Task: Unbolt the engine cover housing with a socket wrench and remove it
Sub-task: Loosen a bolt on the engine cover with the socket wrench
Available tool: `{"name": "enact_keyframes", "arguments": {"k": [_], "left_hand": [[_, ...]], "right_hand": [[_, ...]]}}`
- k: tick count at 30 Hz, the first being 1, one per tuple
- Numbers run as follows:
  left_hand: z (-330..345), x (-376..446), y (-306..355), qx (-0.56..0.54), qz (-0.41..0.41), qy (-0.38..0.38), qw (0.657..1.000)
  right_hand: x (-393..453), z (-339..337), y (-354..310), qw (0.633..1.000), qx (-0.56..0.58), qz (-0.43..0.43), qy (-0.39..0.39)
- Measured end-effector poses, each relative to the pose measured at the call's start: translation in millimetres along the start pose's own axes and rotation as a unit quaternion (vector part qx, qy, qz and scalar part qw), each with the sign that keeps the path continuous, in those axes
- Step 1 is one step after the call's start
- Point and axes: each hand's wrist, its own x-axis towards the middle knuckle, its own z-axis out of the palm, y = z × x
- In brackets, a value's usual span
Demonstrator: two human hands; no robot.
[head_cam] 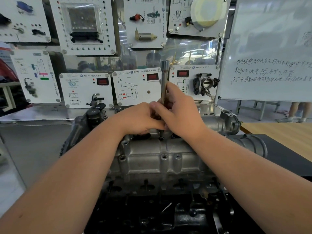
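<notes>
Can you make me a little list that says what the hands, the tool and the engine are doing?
left hand: wrapped low around the tool
right hand: gripping the tool's shaft
tool: long metal wrench, upright, tip down on a bolt
engine cover: grey metal, still on the engine
behind: display boards, whiteboard

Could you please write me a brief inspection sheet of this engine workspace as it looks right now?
Surface: black mat under the engine; wooden bench at right.
Job's things: grey cover housing seated on the engine; socket wrench upright, tip on a top bolt.
Clutter: nothing seen.
Hands: left hand and right hand both wrap the wrench shaft.
Cables: nothing seen.
Surroundings: training panels behind; whiteboard at right.
</notes>
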Motion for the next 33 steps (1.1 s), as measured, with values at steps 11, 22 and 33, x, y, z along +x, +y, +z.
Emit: {"name": "enact_keyframes", "arguments": {"k": [11, 22, 33], "left_hand": [[0.0, 0.5, -2.2, -0.005, 0.007, 0.009, 1.0], [1.4, 2.5, -1.8, -0.003, 0.001, 0.011, 1.0], [1.1, 1.5, 2.1, -0.023, 0.032, 0.024, 0.999]], "right_hand": [[0.2, 1.0, 0.5, 0.999, -0.024, 0.017, -0.033], [2.7, 0.1, -0.6, 0.999, 0.006, 0.034, -0.034], [0.7, -0.6, -0.5, 1.0, 0.012, -0.01, 0.007]]}}
